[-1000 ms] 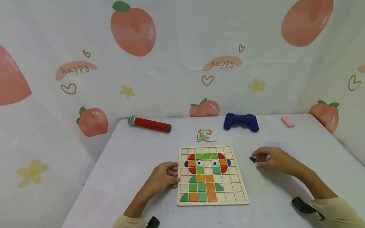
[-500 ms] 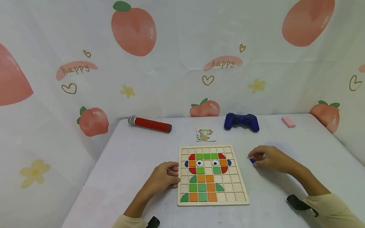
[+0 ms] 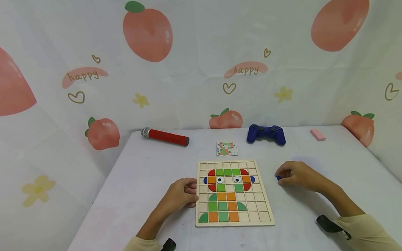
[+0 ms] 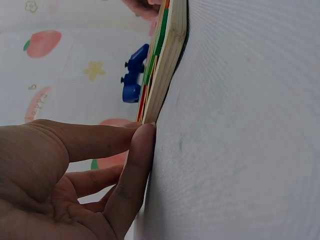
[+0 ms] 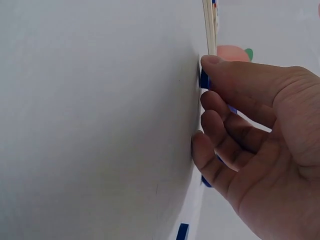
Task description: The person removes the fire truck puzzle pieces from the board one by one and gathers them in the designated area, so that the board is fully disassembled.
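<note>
In the head view a square wooden grid board point(image 3: 255, 216) lies mid-table, with red, green, orange and blue pieces and two eye tiles forming a figure. My left hand point(image 3: 179, 194) pinches its left edge; in the left wrist view thumb point(image 4: 100, 137) and index finger meet at the board's edge point(image 4: 167, 65). To the right of the board, my right hand point(image 3: 297, 176) is low over the table, pinching a small blue puzzle piece point(image 5: 205, 80) between thumb and index finger. The other right fingers curl loosely, their tips by the tabletop.
Behind the board lies a small pattern card point(image 3: 227, 148). Along the back are a red microphone point(image 3: 165, 137), a blue game controller point(image 3: 265, 134) and a pink block point(image 3: 317, 134). Another blue piece point(image 5: 183, 231) shows low in the right wrist view. A peach-print curtain point(image 3: 189, 35) hangs behind.
My right hand has shifted slightly left; its index finger lifted off the small blue piece, then came down on it again. The left hand and the board have stayed in place.
</note>
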Demonstrator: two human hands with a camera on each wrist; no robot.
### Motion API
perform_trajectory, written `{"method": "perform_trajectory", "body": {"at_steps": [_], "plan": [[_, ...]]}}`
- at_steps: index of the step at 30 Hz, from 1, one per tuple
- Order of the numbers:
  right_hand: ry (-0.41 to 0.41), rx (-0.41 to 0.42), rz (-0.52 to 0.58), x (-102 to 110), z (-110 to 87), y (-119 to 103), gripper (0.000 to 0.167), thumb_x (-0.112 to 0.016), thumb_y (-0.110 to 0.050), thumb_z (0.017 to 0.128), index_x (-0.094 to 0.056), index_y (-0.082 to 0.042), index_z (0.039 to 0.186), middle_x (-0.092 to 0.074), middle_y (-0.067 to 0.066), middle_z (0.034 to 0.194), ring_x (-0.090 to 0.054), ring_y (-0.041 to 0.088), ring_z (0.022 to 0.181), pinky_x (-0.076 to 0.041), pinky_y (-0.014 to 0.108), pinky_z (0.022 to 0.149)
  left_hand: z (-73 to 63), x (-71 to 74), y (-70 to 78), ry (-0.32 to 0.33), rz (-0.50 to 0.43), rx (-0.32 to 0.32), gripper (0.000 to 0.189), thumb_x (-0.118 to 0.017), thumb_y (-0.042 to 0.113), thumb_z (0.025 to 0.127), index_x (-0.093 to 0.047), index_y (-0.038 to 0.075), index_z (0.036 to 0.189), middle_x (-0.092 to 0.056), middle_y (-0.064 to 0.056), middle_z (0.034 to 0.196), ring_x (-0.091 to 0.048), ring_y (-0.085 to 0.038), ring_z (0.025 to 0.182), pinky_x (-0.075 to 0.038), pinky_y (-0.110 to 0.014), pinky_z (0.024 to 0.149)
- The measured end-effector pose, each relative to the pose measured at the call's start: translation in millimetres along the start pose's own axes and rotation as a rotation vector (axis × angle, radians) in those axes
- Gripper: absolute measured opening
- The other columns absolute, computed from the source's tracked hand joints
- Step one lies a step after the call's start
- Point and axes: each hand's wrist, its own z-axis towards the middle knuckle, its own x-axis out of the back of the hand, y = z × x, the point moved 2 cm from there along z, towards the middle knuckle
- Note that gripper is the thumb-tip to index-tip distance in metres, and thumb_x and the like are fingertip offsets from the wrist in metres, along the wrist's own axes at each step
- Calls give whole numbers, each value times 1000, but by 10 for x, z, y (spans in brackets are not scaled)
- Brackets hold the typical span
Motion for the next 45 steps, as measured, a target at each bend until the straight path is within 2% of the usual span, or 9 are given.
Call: {"method": "perform_trajectory", "body": {"at_steps": [9, 21, 32, 38, 45], "plan": [[7, 36, 32, -69, 26, -167, 25, -86, -22, 88, -78, -9, 106, -69, -6, 93, -57, 8, 85, -52, 23, 72, 3, -2, -4, -1, -2, -2, 57, -81, -1, 89, -59, -5, 141, -64, -11, 112, -63, -21, 96, -67, -32, 72], [-30, 106, 87, -237, 169, -567, 23, -84, -21, 90, -77, -10, 109, -66, -6, 91, -58, 12, 86, -52, 23, 70, -5, -3, 0, -4, -13, 4, 58, -81, -1, 89, -58, -5, 142, -64, -11, 113, -64, -21, 97, -67, -32, 73], [-110, 187, 109, -466, 338, -879, 21, -84, -23, 93, -77, -11, 109, -67, -8, 94, -58, 11, 88, -53, 23, 76, -9, -3, 2, -5, -6, -1, 58, -80, 0, 90, -58, -4, 143, -64, -11, 114, -63, -21, 98, -67, -32, 73], [-138, 227, 119, -571, 412, -1058, 20, -83, -18, 93, -77, -9, 110, -70, -4, 98, -60, 11, 86, -57, 23, 77, -6, 0, 6, -2, -8, 2, 59, -81, -1, 89, -58, -4, 143, -64, -11, 115, -64, -21, 98, -67, -32, 73], [-188, 274, 108, -728, 483, -1282, 15, -82, -20, 93, -80, -13, 106, -69, -7, 97, -59, 12, 88, -54, 25, 78, 2, -2, -4, -2, -8, 1, 59, -81, -2, 89, -58, -5, 143, -64, -11, 115, -64, -21, 98, -67, -32, 73]]}}
